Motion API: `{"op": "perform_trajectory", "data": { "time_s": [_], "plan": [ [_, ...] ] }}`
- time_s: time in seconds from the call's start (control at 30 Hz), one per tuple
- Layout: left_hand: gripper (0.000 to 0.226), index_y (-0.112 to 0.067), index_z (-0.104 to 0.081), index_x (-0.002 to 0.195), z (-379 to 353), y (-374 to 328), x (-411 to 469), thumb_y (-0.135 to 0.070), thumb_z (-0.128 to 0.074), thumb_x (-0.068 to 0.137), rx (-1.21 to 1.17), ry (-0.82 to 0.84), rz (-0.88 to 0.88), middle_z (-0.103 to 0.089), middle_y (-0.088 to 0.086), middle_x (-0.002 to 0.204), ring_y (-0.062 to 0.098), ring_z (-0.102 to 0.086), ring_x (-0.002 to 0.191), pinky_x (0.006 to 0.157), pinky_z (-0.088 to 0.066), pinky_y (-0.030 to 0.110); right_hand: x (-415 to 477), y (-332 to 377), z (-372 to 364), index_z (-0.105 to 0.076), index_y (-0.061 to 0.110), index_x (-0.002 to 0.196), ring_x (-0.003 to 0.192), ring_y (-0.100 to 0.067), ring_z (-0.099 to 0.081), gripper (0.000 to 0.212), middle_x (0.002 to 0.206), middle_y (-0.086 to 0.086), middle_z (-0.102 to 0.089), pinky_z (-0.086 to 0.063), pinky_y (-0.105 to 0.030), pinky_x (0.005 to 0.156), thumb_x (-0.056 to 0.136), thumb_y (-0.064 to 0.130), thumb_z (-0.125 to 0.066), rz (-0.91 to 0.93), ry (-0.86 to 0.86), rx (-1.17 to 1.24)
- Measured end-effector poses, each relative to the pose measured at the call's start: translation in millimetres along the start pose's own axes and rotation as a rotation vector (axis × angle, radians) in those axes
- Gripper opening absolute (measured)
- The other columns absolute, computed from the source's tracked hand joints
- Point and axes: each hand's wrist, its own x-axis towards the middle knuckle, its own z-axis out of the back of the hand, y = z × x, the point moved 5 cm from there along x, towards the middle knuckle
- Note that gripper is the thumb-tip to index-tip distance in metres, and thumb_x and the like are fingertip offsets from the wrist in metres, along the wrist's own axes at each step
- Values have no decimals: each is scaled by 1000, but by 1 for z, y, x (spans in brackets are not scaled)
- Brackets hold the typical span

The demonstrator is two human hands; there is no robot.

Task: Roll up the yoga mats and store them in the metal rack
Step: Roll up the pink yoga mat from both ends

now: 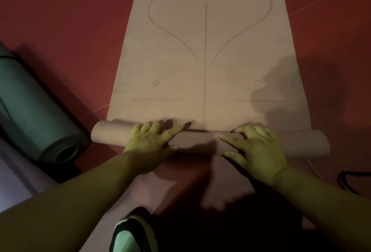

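A pale pink yoga mat (206, 54) with printed alignment lines lies flat on the red floor, stretching away from me. Its near end is wound into a thin roll (196, 143) lying across the view. My left hand (152, 141) presses on the roll left of centre, fingers spread over its top. My right hand (257, 147) presses on the roll right of centre, fingers also spread. The metal rack is out of sight.
A grey-green rolled mat (36, 111) lies on the floor at the left, its open end toward me. A purple flat mat (14, 187) shows at the lower left edge. A black strap (349, 181) lies at the right. My shoe (132, 233) is at the bottom.
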Motion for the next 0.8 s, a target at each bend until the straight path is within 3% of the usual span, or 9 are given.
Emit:
{"op": "perform_trajectory", "data": {
  "time_s": [0.13, 0.27, 0.43, 0.53, 0.63, 0.8],
  "plan": [
    [73, -44, -25, 155, 0, -5, -10, -65, -40, 87, 69, -217, -116, -54, 15, 117, 36, -52, 101, 100, -36, 55, 9, -6, -2, -64, 53, 127, 97, -21, -58, 50, 107, 10, -62, -43, -43, 85, 85, 72, -45, 8, 19, 49],
    [70, -46, -30, 152, 0, -4, -4, -64, -41, 85, 71, -202, -99, -58, 13, 121, 34, -53, 102, 98, -34, 49, 16, -6, 4, -66, 50, 126, 96, -23, -59, 51, 104, 9, -63, -43, -46, 87, 84, 72, -45, 15, 6, 65],
    [64, -59, -15, 151, 9, 3, 14, -70, -28, 89, 56, -41, -52, -55, 5, 125, 29, -52, 106, 93, -41, 45, 0, 6, 6, -61, 42, 133, 109, -29, -55, 61, 119, -1, -61, -38, -55, 100, 80, 72, -54, -22, -64, -56],
    [64, -66, 2, 148, 12, 6, 19, -74, -18, 88, 34, 24, -60, -46, -1, 128, 25, -46, 114, 100, -36, 43, 5, 5, 4, -63, 40, 130, 103, -28, -57, 59, 113, -1, -63, -39, -47, 93, 82, 71, -51, -29, -92, -61],
    [68, -68, 16, 143, 17, 4, 20, -75, -16, 85, -20, -11, -87, -50, 1, 123, 27, -50, 110, 97, -38, 45, 17, -2, 3, -65, 40, 130, 96, -27, -59, 59, 106, 4, -62, -43, -46, 87, 84, 73, -46, -14, -56, -36],
    [74, -45, -27, 153, 4, -4, 8, -66, -38, 83, 105, -182, -94, -51, 14, 123, 36, -51, 106, 99, -41, 59, 29, -8, 3, -63, 46, 130, 96, -24, -59, 61, 101, 7, -61, -45, -45, 87, 83, 77, -42, -22, 6, -1]
  ]
}}
